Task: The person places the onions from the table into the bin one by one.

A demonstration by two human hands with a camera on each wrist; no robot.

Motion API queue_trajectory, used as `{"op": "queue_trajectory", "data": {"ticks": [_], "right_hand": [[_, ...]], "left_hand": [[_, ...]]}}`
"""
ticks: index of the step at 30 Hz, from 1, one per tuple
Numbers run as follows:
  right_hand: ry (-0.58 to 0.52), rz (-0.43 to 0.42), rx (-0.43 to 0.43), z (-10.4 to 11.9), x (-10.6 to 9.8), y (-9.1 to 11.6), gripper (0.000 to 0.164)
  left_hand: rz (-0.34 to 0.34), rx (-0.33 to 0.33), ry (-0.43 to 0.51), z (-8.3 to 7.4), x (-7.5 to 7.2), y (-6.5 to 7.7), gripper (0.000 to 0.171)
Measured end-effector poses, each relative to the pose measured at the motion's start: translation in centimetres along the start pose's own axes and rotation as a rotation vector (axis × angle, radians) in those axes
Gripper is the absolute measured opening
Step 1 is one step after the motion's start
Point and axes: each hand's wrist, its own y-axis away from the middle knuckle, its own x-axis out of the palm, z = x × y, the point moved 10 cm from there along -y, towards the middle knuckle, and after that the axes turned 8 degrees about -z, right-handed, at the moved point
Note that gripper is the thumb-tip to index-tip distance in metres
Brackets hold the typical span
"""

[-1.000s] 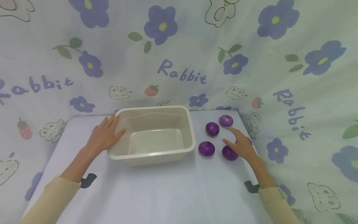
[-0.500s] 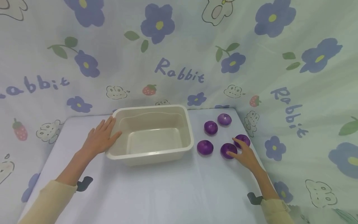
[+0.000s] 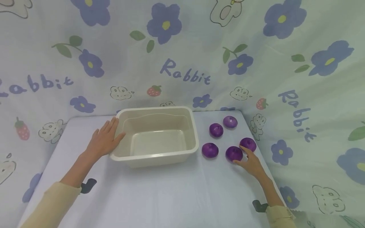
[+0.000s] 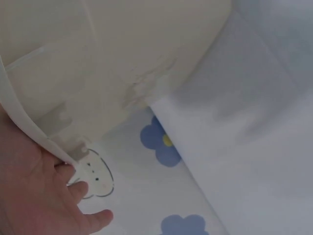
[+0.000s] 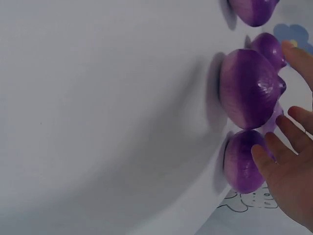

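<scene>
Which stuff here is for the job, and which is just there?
Probably for the job:
cream tub, left hand touching its rim
five purple onions, right hand close to two

Probably just there:
white tabletop
Rabbit cloth hanging behind

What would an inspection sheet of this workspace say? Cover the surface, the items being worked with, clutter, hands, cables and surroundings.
Surface: white table, with creases in its covering.
Items: beige basin, nothing visible inside; five purple onions on the table to its right.
Clutter: nothing seen.
Left hand: touches the basin's left rim, fingers extended.
Right hand: at the front-right onion, thumb and fingers spread about it; contact cannot be made out.
Cables: nothing seen.
Surroundings: pale backdrop behind and at the sides, printed with blue flowers, strawberries, rabbits and the word "Rabbit".
</scene>
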Motion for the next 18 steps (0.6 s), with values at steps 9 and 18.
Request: {"op": "queue_trajectory", "data": {"ticks": [9, 18], "right_hand": [[0.036, -0.004, -0.009, -0.87, 0.6, 0.14, 0.08], [-0.04, -0.029, -0.028, -1.05, 0.98, -0.18, 0.07]], "left_hand": [[-0.018, -0.005, -0.011, -0.44, -0.25, -0.14, 0.078], [-0.027, -0.017, -0.042, -0.26, -0.26, 0.03, 0.077]]}}
